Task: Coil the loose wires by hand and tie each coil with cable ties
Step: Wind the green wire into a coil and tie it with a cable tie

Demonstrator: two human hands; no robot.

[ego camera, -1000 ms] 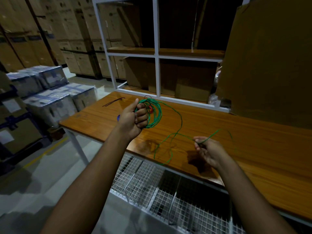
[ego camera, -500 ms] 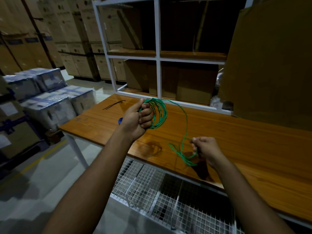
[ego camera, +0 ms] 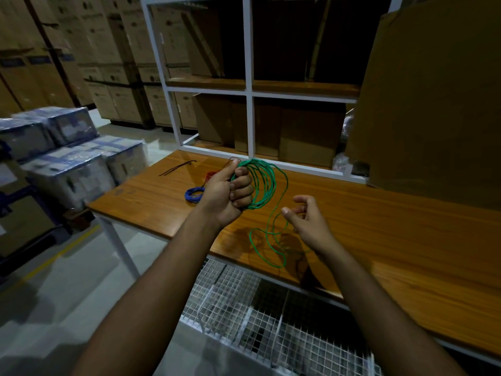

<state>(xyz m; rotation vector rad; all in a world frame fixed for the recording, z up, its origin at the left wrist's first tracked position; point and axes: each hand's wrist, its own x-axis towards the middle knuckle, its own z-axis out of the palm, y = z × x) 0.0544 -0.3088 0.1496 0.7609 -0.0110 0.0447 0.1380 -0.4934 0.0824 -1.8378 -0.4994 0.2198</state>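
My left hand (ego camera: 230, 191) grips a coil of green wire (ego camera: 261, 185) held above the wooden table (ego camera: 393, 221). A loose green tail (ego camera: 267, 241) hangs from the coil and loops on the table near its front edge. My right hand (ego camera: 306, 221) hovers just right of that tail with relaxed, spread fingers and holds nothing. A blue wire coil (ego camera: 193, 195) lies on the table left of my left hand. A red wire (ego camera: 211, 175) shows partly behind that hand. Black cable ties (ego camera: 177, 168) lie at the table's far left.
A white shelf frame (ego camera: 249, 104) with cardboard boxes stands along the table's back. A large cardboard sheet (ego camera: 433, 104) leans at the right. A wire mesh rack (ego camera: 257, 321) sits under the front edge. Wrapped boxes (ego camera: 67, 169) are stacked on the floor left.
My right hand has let go of the green tail, opened, and risen toward the coil. The tail has dropped in loops onto the table. My left hand keeps its grip.
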